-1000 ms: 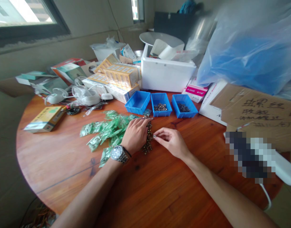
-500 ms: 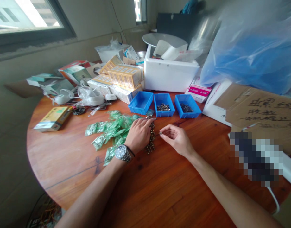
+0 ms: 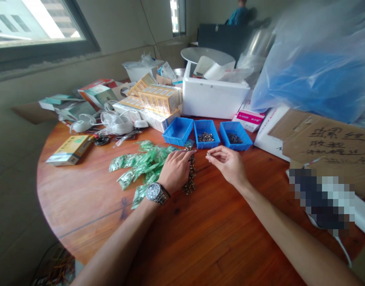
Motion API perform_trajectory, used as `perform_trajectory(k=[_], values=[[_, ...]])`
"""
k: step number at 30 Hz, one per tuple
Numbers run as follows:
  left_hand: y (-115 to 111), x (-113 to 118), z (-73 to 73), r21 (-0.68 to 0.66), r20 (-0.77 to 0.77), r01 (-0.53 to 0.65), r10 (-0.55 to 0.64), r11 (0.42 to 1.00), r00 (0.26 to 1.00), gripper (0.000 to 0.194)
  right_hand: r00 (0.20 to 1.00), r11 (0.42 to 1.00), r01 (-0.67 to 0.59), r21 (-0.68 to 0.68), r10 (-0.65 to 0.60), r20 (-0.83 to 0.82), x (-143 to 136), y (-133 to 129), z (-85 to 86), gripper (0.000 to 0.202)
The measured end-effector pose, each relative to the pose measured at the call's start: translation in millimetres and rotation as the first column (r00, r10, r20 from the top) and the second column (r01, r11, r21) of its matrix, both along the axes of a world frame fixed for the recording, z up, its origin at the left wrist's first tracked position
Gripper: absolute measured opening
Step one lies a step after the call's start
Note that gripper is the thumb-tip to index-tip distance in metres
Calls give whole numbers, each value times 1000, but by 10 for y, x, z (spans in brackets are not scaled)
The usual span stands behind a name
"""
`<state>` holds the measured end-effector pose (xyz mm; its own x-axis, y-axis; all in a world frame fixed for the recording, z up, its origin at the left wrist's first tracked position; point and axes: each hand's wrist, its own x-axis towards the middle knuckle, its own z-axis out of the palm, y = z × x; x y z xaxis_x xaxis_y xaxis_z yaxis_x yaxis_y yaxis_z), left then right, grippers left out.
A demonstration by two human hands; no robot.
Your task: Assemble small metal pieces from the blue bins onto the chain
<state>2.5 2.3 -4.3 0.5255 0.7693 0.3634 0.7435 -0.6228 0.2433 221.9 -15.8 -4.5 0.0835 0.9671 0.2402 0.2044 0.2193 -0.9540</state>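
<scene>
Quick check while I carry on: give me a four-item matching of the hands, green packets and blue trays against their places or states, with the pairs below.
1. Left hand
2. Right hand
3. Green packets
4. Blue trays

A. In a row in front of the white foam box
B. Pinching a small piece between thumb and finger
C. Lying on the table, in a loose heap
D. Beside the loose metal parts, a watch on its wrist

Pairs: 1-D, 2-B, 3-C, 4-A
</scene>
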Motion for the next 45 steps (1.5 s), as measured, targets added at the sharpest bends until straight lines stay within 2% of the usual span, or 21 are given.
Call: perform_trajectory(k=[4, 7, 10, 14, 18, 20, 25, 30, 34, 36, 40, 45], values=[[5, 1, -7, 0, -4, -7, 7, 1000, 1000, 41, 977, 979, 124, 164, -150, 155, 116, 407, 219, 17], [3, 2, -6, -5, -6, -3, 3, 1000, 1000, 42, 923, 978, 97, 184, -158, 352, 156, 636, 331, 23], [0, 4, 2, -10, -8, -3, 2, 1000, 1000, 43, 874, 978, 42, 206, -136, 467, 118, 640, 351, 30], [-1, 8, 10, -13, -8, -5, 5, 1000, 1000, 43, 852, 978, -16, 207, -96, 515, 1, 411, 258, 20], [2, 10, 3, -11, 4, -3, 3, 1000, 1000, 41, 806, 969, -225, 102, 127, 579, -96, 252, 95, 21], [5, 9, -3, -12, 6, -2, 2, 1000, 1000, 37, 762, 951, -300, 76, 190, 619, -134, 240, 4, 22], [8, 2, -11, -11, 18, -10, 10, 1000, 1000, 32, 741, 960, -276, 55, 176, 649, -229, 276, -168, 18], [7, 2, -5, -16, 13, -8, 8, 1000, 1000, 34, 821, 973, -227, 41, 168, 545, -303, 255, -202, 13], [2, 4, -1, -13, -2, -13, 13, 1000, 1000, 37, 946, 978, -206, -22, 205, 252, -255, 158, -178, 4], [1, 4, -3, -8, -3, -10, 10, 1000, 1000, 37, 976, 978, -192, -88, 199, 91, -187, 77, -166, 9], [2, 11, -9, 3, -6, -6, 6, 1000, 1000, 38, 970, 949, -228, -219, 202, -137, -40, -121, -156, 26], [0, 16, -9, 0, 0, -14, 14, 1000, 1000, 37, 952, 942, -252, -224, 199, -234, 7, -267, -203, 35]])
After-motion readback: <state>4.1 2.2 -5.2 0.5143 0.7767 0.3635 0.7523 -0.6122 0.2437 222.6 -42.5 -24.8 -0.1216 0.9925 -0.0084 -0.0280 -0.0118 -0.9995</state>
